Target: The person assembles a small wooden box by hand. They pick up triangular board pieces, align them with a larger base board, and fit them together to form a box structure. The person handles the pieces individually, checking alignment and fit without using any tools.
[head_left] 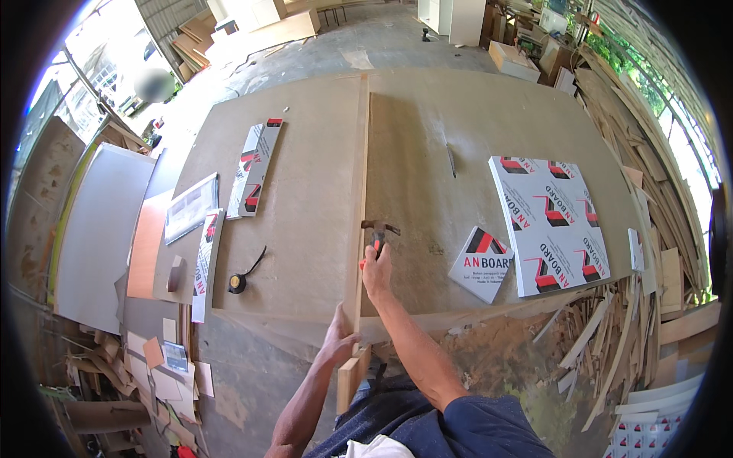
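A claw hammer with a red and black grip is held in my right hand, fingers closed round the handle. Its head is above a long narrow wooden board that runs away from me along the middle of the worktable. I cannot tell whether the hammer touches the wood. Lower down, my left hand grips the board near its close end, with the fingers over it. A short wooden crosspiece stands at that end, against my body.
Left on the table are a tape measure, printed white strips and a clear-wrapped packet. Rightward lie a pen-like tool, a large wrapped panel and a smaller one. Wood offcuts crowd the right side.
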`<state>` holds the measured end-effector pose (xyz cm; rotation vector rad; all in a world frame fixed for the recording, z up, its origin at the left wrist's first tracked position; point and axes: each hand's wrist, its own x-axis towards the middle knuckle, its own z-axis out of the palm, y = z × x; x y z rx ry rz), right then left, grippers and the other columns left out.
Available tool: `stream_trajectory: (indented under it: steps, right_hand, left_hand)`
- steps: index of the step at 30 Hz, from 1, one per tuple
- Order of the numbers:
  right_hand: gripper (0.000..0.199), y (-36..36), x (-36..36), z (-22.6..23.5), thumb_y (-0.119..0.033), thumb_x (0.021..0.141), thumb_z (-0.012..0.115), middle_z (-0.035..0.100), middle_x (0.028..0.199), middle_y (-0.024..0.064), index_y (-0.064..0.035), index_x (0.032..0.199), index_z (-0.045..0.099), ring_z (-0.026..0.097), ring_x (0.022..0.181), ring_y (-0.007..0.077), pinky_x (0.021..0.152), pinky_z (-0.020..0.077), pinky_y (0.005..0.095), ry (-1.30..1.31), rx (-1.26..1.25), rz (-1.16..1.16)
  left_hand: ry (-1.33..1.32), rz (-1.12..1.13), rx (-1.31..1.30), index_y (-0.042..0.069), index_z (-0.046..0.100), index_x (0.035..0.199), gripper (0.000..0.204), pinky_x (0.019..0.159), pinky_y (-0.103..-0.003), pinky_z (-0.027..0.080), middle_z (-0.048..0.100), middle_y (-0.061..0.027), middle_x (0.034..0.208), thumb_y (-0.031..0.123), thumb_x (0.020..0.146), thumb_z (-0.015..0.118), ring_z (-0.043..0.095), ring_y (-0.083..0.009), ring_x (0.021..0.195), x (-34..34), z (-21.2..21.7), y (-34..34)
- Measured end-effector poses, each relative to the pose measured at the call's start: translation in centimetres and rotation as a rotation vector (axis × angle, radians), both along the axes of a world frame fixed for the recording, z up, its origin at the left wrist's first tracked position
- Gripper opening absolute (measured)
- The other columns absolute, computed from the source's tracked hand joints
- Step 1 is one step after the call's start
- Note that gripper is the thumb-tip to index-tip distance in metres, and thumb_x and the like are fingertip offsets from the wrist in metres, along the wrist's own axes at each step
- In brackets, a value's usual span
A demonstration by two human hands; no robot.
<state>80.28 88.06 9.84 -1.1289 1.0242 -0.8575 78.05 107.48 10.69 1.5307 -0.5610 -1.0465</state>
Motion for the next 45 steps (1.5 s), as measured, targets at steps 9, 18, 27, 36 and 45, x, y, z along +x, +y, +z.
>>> stream_trajectory:
  steps: [9,18,27,36,45]
  right_hand:
    - [0.025,-9.3,1.0,-5.3,-0.032,0.1,0.06,0.055,0.064,0.0039,-0.0085,0.095,0.054,0.046,0.042,0.0134,0.036,0.0331,0.0289,-0.212,0.351,-0.229]
    - [0.028,-11.6,7.3,-11.7,-0.026,0.097,0.059,0.056,0.074,0.005,-0.003,0.112,0.054,0.046,0.049,0.0127,0.044,0.0359,0.0299,0.042,-0.165,-0.421]
    - [0.036,-7.2,9.8,-5.6,-0.019,0.1,0.051,0.061,0.115,0.0189,0.0059,0.126,0.052,0.064,0.091,0.0281,0.078,0.0526,0.0388,-0.111,0.308,-0.642]
    - [0.033,-9.0,9.7,-9.5,-0.022,0.099,0.053,0.061,0.106,0.0177,0.0039,0.118,0.052,0.065,0.086,0.0314,0.078,0.0532,0.0433,0.114,0.147,-0.152]
    - [0.045,-5.2,11.2,-6.8,-0.021,0.099,0.056,0.062,0.105,0.015,0.0073,0.132,0.047,0.061,0.07,0.0181,0.064,0.0509,0.0354,0.101,-0.043,-0.045]
  left_hand:
    - [0.045,-0.024,0.049,0.0,0.026,0.158,0.105,0.121,-0.033,0.024,0.044,-0.012,0.151,-0.001,0.064,0.073,0.036,-0.0209,0.144,0.9,0.3,13.7]
    - [0.317,-0.028,0.125,-0.001,0.028,0.158,0.106,0.121,-0.032,0.024,0.045,-0.0086,0.151,0.016,0.071,0.085,0.036,-0.0175,0.143,-4.9,3.6,22.4]
    - [0.305,0.015,0.152,0.001,0.03,0.158,0.102,0.119,-0.031,0.028,0.048,-0.0079,0.149,0.011,0.073,0.085,0.041,-0.0168,0.139,-5.4,3.1,24.6]
    - [0.249,-0.007,0.141,0.001,0.031,0.159,0.102,0.118,-0.032,0.03,0.049,-0.0079,0.148,0.014,0.074,0.086,0.042,-0.0171,0.138,-4.0,3.6,24.3]
    - [0.335,0.054,0.085,0.0,0.032,0.158,0.104,0.118,-0.032,0.029,0.049,-0.0084,0.148,0.014,0.071,0.087,0.042,-0.0169,0.139,-4.1,3.5,25.0]
